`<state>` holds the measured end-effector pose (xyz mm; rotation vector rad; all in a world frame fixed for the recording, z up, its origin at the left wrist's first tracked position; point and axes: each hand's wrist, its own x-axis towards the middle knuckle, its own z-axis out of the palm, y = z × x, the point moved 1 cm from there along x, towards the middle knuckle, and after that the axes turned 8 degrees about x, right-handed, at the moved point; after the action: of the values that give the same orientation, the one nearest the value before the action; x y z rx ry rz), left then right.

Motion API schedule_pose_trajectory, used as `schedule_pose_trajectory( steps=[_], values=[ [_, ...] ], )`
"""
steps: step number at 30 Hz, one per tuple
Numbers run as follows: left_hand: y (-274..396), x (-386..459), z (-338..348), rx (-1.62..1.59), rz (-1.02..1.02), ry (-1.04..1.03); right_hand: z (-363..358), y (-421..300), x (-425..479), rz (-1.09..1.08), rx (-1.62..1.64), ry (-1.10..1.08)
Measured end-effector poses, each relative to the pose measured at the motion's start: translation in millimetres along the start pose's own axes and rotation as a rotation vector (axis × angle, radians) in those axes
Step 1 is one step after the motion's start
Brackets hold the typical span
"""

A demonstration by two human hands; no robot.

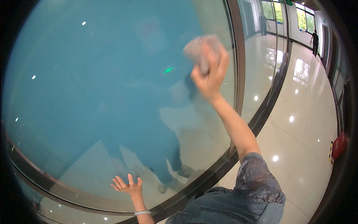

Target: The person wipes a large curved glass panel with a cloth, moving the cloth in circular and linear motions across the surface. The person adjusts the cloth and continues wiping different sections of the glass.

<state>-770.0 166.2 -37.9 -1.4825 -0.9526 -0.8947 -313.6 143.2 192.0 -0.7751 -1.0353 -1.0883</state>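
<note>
A large glass panel (125,106) with blue behind it or in its surface fills most of the view and mirrors my figure. Up near its right frame, my right hand (211,74) grips a crumpled greyish-pink cloth (201,47), blurred by motion, against the glass. Low on the panel, my left hand (129,184) has its fingers spread and holds nothing. Its fingertips are at or very near the glass; contact is hard to tell. A pale bangle (142,212) circles the left wrist.
A dark metal frame (239,56) borders the panel on the right, with more glass beyond. Glossy tiled floor (296,117) runs down a corridor. Far off stands a person in dark clothes (315,42), near a window (305,18). A red box (339,145) sits by the right wall.
</note>
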Motion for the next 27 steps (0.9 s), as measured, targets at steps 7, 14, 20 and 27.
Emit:
schedule_pose_trajectory(
  steps=[7,14,20,27],
  values=[
    [4.4,-2.5,4.4,-0.007,-0.031,-0.012,-26.6,63.9,-10.2,-0.150,-0.010,-0.067],
    [1.6,-5.8,8.9,-0.044,-0.052,0.016,21.4,48.1,70.6,0.202,-0.019,0.155],
    [-1.1,-8.5,3.5,-0.035,-0.032,-0.016,-3.1,-39.0,-38.9,-0.490,0.341,-0.345],
    [5.9,3.3,0.6,-0.021,-0.046,0.022,32.1,-61.1,22.5,0.064,0.087,0.016]
  ],
)
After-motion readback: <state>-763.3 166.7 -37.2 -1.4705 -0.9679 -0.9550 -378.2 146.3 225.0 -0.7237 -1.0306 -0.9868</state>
